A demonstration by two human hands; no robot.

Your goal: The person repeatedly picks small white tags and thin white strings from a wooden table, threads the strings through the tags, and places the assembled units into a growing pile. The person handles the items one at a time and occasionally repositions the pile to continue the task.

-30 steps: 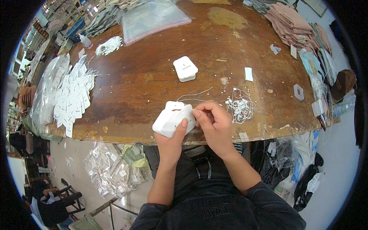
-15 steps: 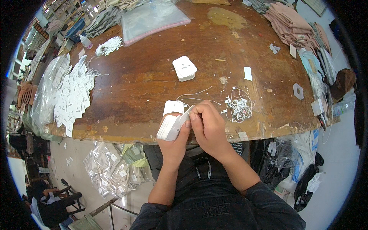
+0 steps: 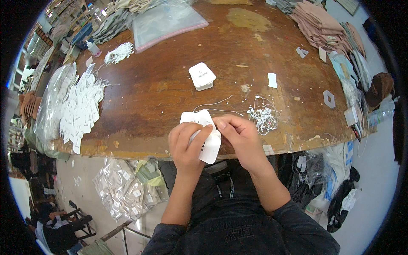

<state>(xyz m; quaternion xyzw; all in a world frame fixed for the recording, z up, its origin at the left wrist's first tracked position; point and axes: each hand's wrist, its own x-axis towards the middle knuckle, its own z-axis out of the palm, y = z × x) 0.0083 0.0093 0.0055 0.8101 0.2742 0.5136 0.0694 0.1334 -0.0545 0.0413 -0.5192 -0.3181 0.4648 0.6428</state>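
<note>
My left hand (image 3: 185, 142) is closed round several white hang tags (image 3: 210, 151) with rounded corners, held just above the table's near edge. One tag slants down past the fingers, its printed face up. Close against the tags' right edge, my right hand (image 3: 243, 135) has thumb and forefinger pinched together; what sits between them is too small to make out. Thin white strings (image 3: 216, 103) lie on the table just beyond my hands. Farther off rests a neat stack of similar tags (image 3: 202, 76). A tangle of white tag strings (image 3: 264, 117) lies to the right.
Many strung tags (image 3: 80, 112) spread over the table's left side beside a clear plastic bag (image 3: 53, 106). Clear plastic sleeves (image 3: 168, 25) and a bundle of white strings (image 3: 120, 53) lie at the far left. Folded pink cloth (image 3: 318, 25) is piled at the far right.
My left hand has turned over, so its back now faces up and the tags tilt downward to the right. My right hand has shifted slightly right and lower, still by the tags.
</note>
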